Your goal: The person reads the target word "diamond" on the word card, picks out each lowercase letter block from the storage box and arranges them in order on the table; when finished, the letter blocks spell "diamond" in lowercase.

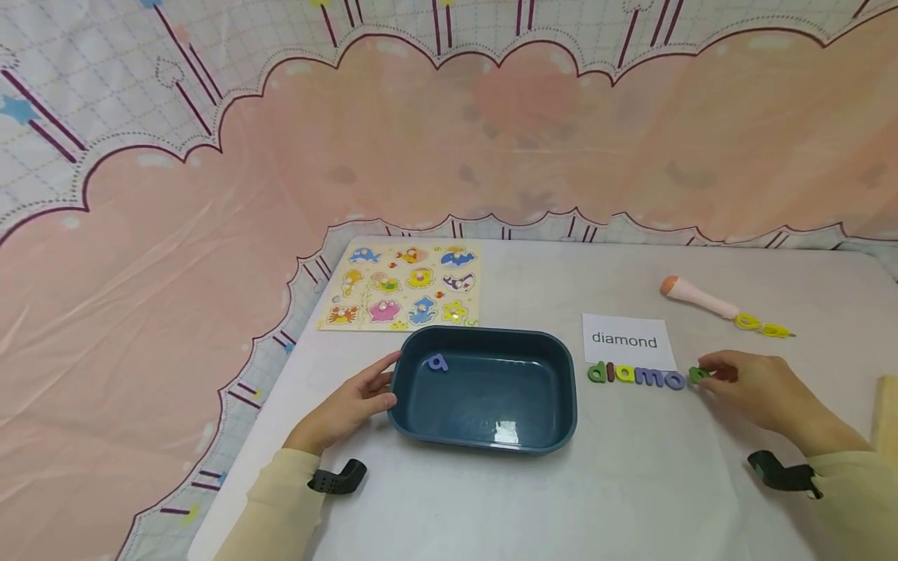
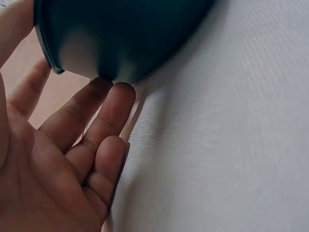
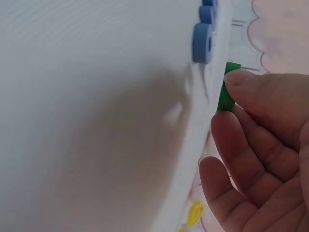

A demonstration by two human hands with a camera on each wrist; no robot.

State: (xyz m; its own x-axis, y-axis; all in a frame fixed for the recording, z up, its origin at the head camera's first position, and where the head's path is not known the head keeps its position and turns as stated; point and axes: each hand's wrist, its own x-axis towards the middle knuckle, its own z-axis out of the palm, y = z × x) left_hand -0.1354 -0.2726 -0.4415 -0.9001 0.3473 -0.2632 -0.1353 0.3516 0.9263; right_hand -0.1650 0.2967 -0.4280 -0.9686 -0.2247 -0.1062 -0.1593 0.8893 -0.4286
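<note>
My right hand [image 1: 761, 389] pinches a small green letter [image 3: 226, 99] between thumb and fingers, just right of a letter row. That row has a green d [image 1: 597, 373], a dark red i, a yellow a, a purple m and a purple o [image 1: 674, 380]. Behind it lies a white card [image 1: 627, 335] printed "diamond". My left hand [image 1: 347, 405] rests against the left side of a dark blue tray [image 1: 484, 447], with fingertips on its outer wall in the left wrist view. Inside the tray lies one purple letter [image 1: 438, 363], near the far left corner.
A sea-animal puzzle board [image 1: 330, 300] lies behind the tray at the left. At the back right are a pink-handled object [image 1: 701, 298] and a yellow looped piece [image 1: 761, 324]. A wooden edge [image 1: 886, 421] shows at far right; a patterned curtain [image 1: 421, 140] hangs behind the table.
</note>
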